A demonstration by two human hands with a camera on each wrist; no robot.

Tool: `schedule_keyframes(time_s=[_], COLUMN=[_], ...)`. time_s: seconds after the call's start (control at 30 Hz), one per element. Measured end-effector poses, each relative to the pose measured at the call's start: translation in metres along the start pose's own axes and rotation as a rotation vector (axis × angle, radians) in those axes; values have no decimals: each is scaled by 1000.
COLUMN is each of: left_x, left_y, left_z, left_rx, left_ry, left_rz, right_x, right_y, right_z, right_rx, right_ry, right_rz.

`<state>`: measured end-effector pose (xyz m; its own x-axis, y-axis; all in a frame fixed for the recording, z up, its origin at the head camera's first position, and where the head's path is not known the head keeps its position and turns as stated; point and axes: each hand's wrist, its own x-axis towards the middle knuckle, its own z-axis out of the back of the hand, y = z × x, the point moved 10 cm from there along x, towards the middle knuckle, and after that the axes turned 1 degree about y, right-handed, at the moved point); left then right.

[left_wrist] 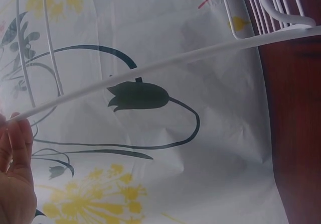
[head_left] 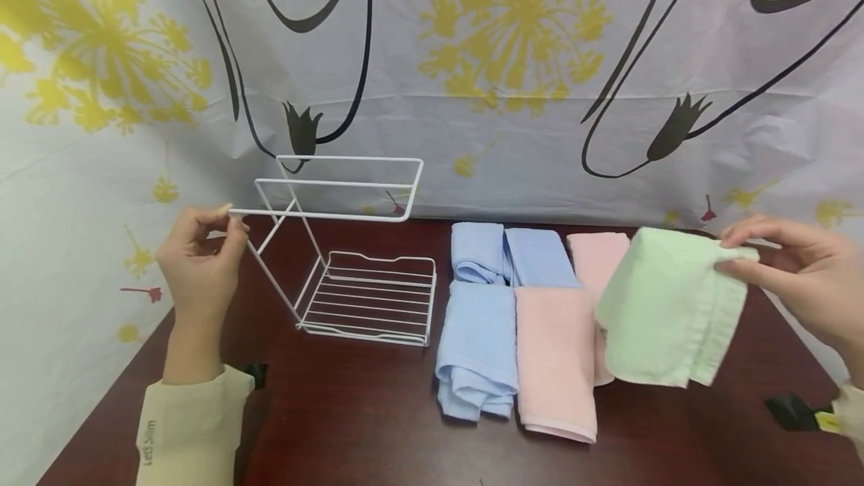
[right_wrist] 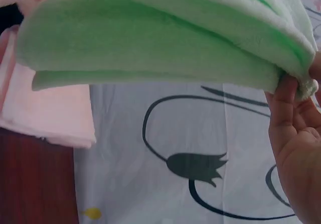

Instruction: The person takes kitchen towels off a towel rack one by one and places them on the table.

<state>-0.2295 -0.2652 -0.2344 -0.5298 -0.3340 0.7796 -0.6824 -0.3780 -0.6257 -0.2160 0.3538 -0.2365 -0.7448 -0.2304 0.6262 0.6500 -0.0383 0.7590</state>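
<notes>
My left hand (head_left: 205, 257) pinches the upper left corner of a white wire rack (head_left: 324, 214), which stands on the table with bars across its top and a slatted basket low down. In the left wrist view the fingertips (left_wrist: 19, 128) are at the end of a white bar (left_wrist: 170, 63). A folded light green towel (head_left: 664, 306) hangs from my right hand (head_left: 803, 268), pinched at one corner between thumb and fingers. It hangs in front of a pink towel (head_left: 597, 257) and partly hides it. The right wrist view shows the green towel's folds (right_wrist: 150, 43) close up.
Blue folded towels (head_left: 478, 336) lie right of the rack, with a pink folded towel (head_left: 556, 358) beside them. Two more blue ones (head_left: 540, 257) lie behind. The dark red table (head_left: 364, 411) meets a white flower-patterned cloth (head_left: 391, 118) at the back and sides.
</notes>
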Motion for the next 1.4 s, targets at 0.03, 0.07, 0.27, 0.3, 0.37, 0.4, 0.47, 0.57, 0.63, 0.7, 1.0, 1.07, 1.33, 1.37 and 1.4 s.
schedule_keyframes(time_s=[0.03, 0.07, 0.27, 0.3, 0.37, 0.4, 0.47, 0.57, 0.63, 0.7, 1.0, 1.07, 1.33, 1.37, 1.4], left_x=[0, -1, -2, -2, -1, 0, 2, 3, 3, 3, 0, 0, 0, 0, 0], left_y=[1, 2, 4, 4, 3, 3, 1, 0, 0, 1, 4, 4, 3, 3, 3], left_z=[0, -1, -2, -1, 0, 0, 1, 1, 2, 1, 1, 1, 1, 1, 1], left_rx=[-2, -11, -10, -7, -3, -4, -8, -16, -21, -21, -14, -11, 4, 2, -2], left_ry=[0, 1, -1, -4, -13, -18, -26, -33, -33, -29, -25, -22, -11, -11, -12], left_rz=[2, 6, 7, 5, -1, -4, -11, -14, -14, -12, -4, -5, -15, -14, -13], right_x=[-4, -8, -29, -32, -39, -42, -48, -57, -61, -65, -67, -67, -71, -71, -72], right_y=[-1, -3, -13, -15, -20, -23, -29, -45, -58, -72, -111, -117, -136, -137, -139], right_z=[3, 5, 8, 6, 3, 2, -4, -10, -13, -12, -17, -20, -24, -25, -25], right_rx=[-57, -97, -243, -243, -246, -263, -216, -209, -175, -252, -348, -342, -404, -410, -414], right_ry=[9, 17, 103, 118, 146, 165, 214, 275, 294, 289, 337, 353, 354, 350, 348], right_rz=[-14, -31, -116, -130, -166, -192, -217, -293, -345, -414, -473, -478, -498, -498, -495])
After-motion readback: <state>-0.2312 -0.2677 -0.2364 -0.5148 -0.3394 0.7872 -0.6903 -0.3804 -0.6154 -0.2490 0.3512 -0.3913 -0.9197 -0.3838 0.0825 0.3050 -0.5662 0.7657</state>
